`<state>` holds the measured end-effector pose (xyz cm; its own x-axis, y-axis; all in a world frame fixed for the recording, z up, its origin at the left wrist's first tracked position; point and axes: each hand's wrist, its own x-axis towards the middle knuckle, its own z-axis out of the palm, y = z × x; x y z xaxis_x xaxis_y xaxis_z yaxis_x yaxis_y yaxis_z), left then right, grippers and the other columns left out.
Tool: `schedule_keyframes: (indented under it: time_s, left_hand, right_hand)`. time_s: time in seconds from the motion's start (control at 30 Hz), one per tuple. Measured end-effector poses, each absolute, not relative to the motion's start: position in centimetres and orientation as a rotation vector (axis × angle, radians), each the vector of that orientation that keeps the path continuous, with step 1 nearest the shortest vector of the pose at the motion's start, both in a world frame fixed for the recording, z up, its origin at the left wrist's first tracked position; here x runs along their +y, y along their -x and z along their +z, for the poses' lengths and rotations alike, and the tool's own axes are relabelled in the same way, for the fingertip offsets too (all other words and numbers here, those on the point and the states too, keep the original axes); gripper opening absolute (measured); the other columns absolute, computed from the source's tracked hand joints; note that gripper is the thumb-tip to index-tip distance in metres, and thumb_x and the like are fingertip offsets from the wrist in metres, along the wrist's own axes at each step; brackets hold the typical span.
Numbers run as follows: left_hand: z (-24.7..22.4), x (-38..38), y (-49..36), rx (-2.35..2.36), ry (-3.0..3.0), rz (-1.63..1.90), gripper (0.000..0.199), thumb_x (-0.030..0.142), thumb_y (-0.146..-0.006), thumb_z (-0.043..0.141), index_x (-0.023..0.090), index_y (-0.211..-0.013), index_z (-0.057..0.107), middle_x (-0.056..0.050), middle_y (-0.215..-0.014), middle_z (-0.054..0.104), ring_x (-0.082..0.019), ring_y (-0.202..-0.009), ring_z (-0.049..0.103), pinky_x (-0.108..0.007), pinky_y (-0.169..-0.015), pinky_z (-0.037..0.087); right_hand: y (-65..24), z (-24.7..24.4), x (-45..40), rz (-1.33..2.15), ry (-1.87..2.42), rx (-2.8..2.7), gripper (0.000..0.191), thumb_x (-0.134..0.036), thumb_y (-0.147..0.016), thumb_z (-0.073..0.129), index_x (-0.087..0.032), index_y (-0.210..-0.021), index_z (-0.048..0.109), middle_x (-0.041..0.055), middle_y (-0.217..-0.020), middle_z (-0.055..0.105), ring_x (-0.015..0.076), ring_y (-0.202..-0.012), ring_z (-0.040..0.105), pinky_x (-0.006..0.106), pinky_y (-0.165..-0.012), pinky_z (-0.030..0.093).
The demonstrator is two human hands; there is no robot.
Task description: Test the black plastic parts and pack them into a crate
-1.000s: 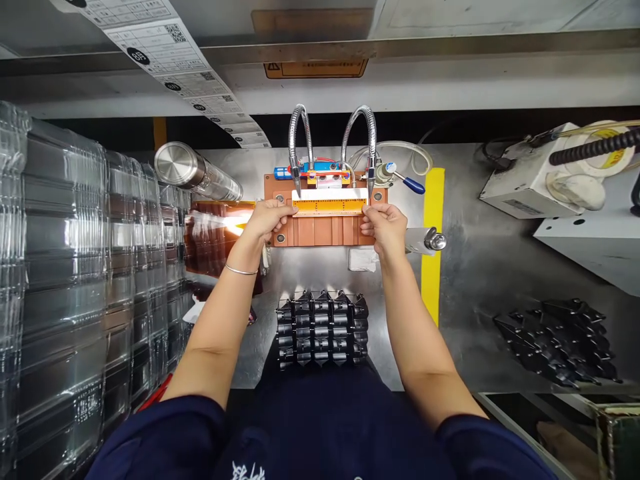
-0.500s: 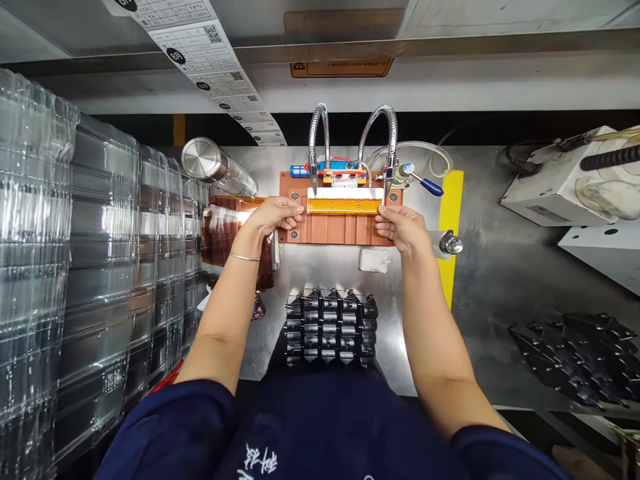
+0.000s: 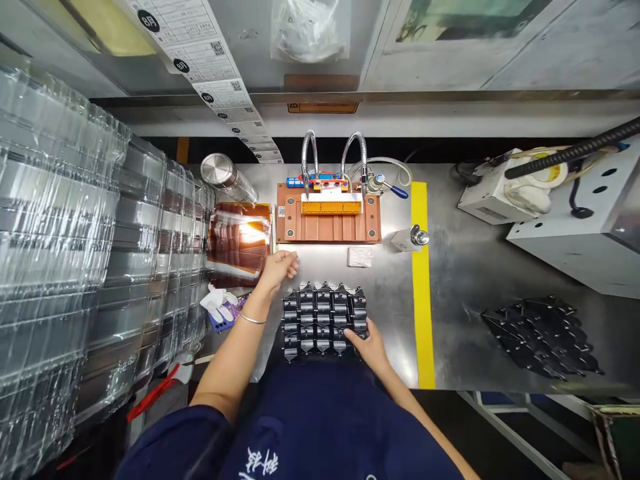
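Observation:
My left hand (image 3: 280,270) is over the steel bench, in front of the copper-coloured fixture (image 3: 325,230). Its fingers are curled together, and nothing shows in them. At the right end of a row of black ribbed plastic parts (image 3: 323,320), my right hand (image 3: 369,343) has its thumb and fingers around the last part, which leans slightly. The fingertips behind it are partly hidden. An orange perforated strip (image 3: 331,208) lies on the fixture along a white block, below two bent metal hoses (image 3: 354,143). Neither hand touches the strip.
Stacked clear plastic trays (image 3: 65,220) line the left side. Brown film sheets (image 3: 240,240), a flask (image 3: 227,177) and white gloves (image 3: 219,305) lie nearby. A dispenser bottle (image 3: 410,239) stands by yellow tape (image 3: 423,300). More black parts (image 3: 543,337) sit at right.
Both hands have let go of the orange strip, which stays on the fixture. My left hand moved down toward me; my right hand came down to the black parts. The view shifted.

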<state>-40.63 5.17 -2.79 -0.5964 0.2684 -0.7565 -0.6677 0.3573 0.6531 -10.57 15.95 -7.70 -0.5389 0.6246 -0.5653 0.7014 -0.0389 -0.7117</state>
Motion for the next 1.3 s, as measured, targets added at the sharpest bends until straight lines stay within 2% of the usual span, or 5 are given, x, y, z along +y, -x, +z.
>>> schedule_keyframes:
  time_s: [0.17, 0.4, 0.67, 1.03, 1.3]
  left_hand:
    - [-1.6, 5.0, 38.8, 1.984, 0.087, 1.41, 0.017, 0.03, -0.082, 0.057, 0.013, -0.08, 0.058, -0.003, -0.065, 0.062, -0.009, -0.051, 0.055, -0.019, -0.049, 0.043]
    - [-0.6, 8.1, 37.5, 2.665, -1.164, 1.19, 0.026, 0.033, -0.087, 0.054, 0.018, -0.107, 0.062, -0.013, -0.116, 0.063, -0.025, -0.113, 0.055, -0.045, -0.101, 0.04]
    - [-5.1, 11.6, 43.2, 2.701, -1.472, 0.558, 0.025, 0.019, -0.091, 0.047, 0.018, -0.111, 0.062, -0.012, -0.122, 0.061, -0.026, -0.115, 0.053, -0.047, -0.1, 0.039]
    - [-7.4, 12.5, 45.4, 2.602, -1.417, 0.81, 0.026, 0.027, -0.091, 0.051, 0.02, -0.111, 0.066, -0.014, -0.123, 0.061, -0.027, -0.121, 0.052, -0.051, -0.107, 0.036]
    - [-6.6, 12.3, 45.9, 2.63, -1.044, 1.036, 0.036, 0.033, -0.09, 0.05, 0.016, -0.121, 0.057, -0.015, -0.13, 0.056, -0.026, -0.127, 0.046, -0.048, -0.112, 0.028]
  right_hand:
    - [12.4, -5.0, 20.1, -1.507, -1.515, 2.337, 0.06, -0.059, -0.071, 0.061, -0.011, -0.106, 0.062, 0.0122, -0.095, 0.067, 0.023, -0.083, 0.062, 0.037, -0.077, 0.051]
    - [28.0, -2.4, 24.1, -0.581, -0.359, 3.243, 0.043, -0.02, -0.087, 0.043, -0.019, -0.128, 0.057, 0.0099, -0.134, 0.05, 0.0246, -0.13, 0.041, 0.048, -0.111, 0.026]
    - [31.8, -5.6, 26.7, -0.419, -0.078, 3.307, 0.037, -0.024, -0.091, 0.041, -0.017, -0.122, 0.06, 0.008, -0.134, 0.051, 0.0227, -0.128, 0.042, 0.044, -0.108, 0.031]
    - [34.6, -0.9, 40.3, 0.001, -0.885, 2.743, 0.042, -0.022, -0.092, 0.04, -0.013, -0.131, 0.055, 0.0205, -0.117, 0.058, 0.0302, -0.099, 0.058, 0.039, -0.077, 0.045]
    - [36.9, 0.2, 41.1, -0.145, -1.39, 2.767, 0.033, -0.034, -0.09, 0.053, -0.005, -0.099, 0.066, 0.0228, -0.091, 0.063, 0.027, -0.09, 0.062, 0.037, -0.079, 0.044]
